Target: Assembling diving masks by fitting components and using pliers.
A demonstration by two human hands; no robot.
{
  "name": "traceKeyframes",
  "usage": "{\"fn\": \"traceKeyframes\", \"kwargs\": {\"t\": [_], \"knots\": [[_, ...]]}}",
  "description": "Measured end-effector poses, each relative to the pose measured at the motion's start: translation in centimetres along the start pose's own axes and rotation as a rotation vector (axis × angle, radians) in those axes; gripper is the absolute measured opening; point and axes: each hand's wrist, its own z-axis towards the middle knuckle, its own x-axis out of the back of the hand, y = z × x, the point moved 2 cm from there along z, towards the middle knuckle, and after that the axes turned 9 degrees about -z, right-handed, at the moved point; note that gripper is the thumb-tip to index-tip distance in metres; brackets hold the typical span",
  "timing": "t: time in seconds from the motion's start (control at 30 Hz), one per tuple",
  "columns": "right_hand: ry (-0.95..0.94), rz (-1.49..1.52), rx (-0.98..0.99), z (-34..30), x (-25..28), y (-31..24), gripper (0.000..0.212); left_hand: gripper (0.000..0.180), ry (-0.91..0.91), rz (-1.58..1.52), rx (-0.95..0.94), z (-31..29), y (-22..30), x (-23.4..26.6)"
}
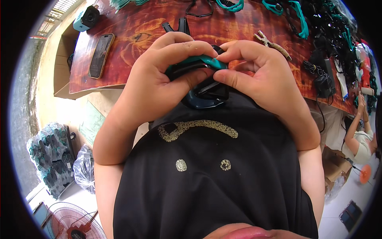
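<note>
Just above my lap, at the table's near edge, both hands hold black-and-teal goggles [205,60]. My left hand [157,71] is closed around their left side, its thumb below the teal rim and its index finger along the top. With my right hand [260,67] I pinch the right end of the rim between thumb and fingertips. A glossy dark lower part [203,101] hangs under my fingers, and a black strap piece [183,26] sticks up behind my left hand. The fingers hide much of the frame.
A red-brown wooden table [123,51] carries a phone [101,55], pliers [274,44], teal goggles [230,4] and a heap of black straps [322,36]. Lower left are bagged goods [51,159] and a fan [73,223]. Another person [360,139] sits at the right.
</note>
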Motion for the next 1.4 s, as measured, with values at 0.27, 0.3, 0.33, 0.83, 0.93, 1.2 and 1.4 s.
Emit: {"fn": "traceKeyframes", "kwargs": {"t": [0.27, 0.3, 0.33, 0.83, 0.93, 1.2, 1.4], "knots": [[-0.206, 0.050, -0.067, 1.9, 1.1, 0.4, 0.023, 0.037, 0.049, 0.086, 0.030, 0.5, 0.7, -0.5], [-0.258, 0.124, -0.106, 2.0, 0.9, 0.6, 0.023, 0.037, 0.047, 0.090, 0.019, 0.4, 0.5, -0.5], [-0.270, 0.145, -0.140, 2.1, 0.9, 0.6, 0.022, 0.037, 0.045, 0.094, 0.008, 0.3, 0.3, -0.5], [-0.138, -0.078, 0.119, 2.9, 0.5, 2.3, 0.024, 0.035, 0.045, -0.032, 0.123, 0.8, -1.6, 0.0], [-0.188, -0.019, 0.063, 3.3, 0.3, 2.6, 0.025, 0.035, 0.042, -0.049, 0.118, 0.9, -1.6, 0.1], [-0.121, 0.040, 0.027, 2.7, -0.5, 1.9, 0.023, 0.035, 0.047, -0.021, 0.057, 1.2, -2.2, 0.6], [-0.155, 0.224, -0.041, 4.4, -0.7, 4.0, 0.027, 0.031, 0.063, -0.143, 0.320, 2.2, -3.5, 1.8]]}}
